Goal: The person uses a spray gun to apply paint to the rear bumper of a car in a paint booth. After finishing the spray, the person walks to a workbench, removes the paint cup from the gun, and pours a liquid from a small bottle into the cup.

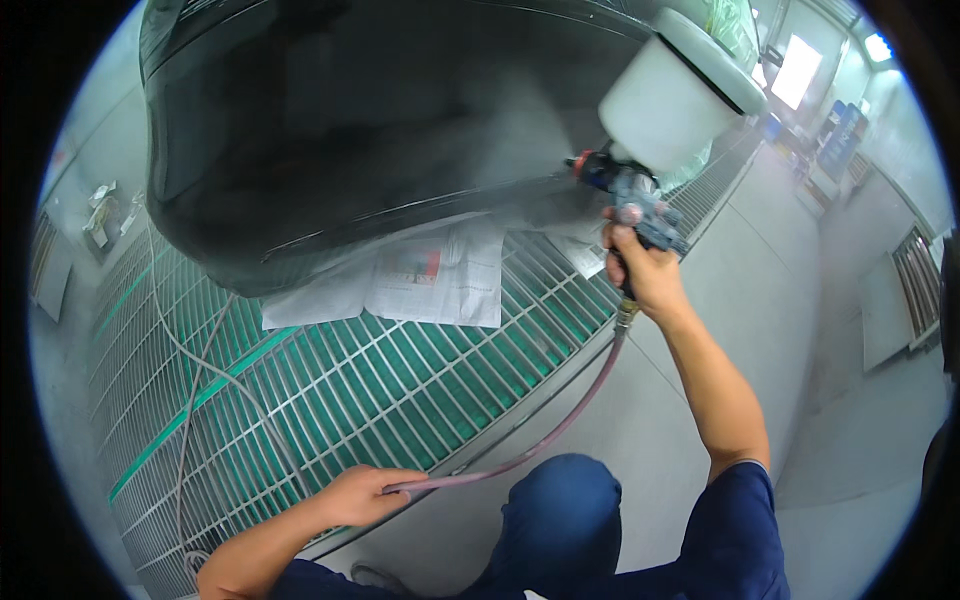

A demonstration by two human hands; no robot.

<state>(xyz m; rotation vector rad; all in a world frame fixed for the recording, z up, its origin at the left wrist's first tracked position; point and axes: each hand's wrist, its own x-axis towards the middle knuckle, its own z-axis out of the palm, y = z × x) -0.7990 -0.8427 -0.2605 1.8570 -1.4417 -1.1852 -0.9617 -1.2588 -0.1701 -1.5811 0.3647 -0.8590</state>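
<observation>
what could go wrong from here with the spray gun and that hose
The hose sags between the left hand and the spray gun; if that grip slackens, it might snag on the grating.

The paper hangs loosely under the dark panel, so moving air might flap it against the surface.

The right hand holds the gun beneath a bulky white cup; its weight might tip the aim.
</observation>
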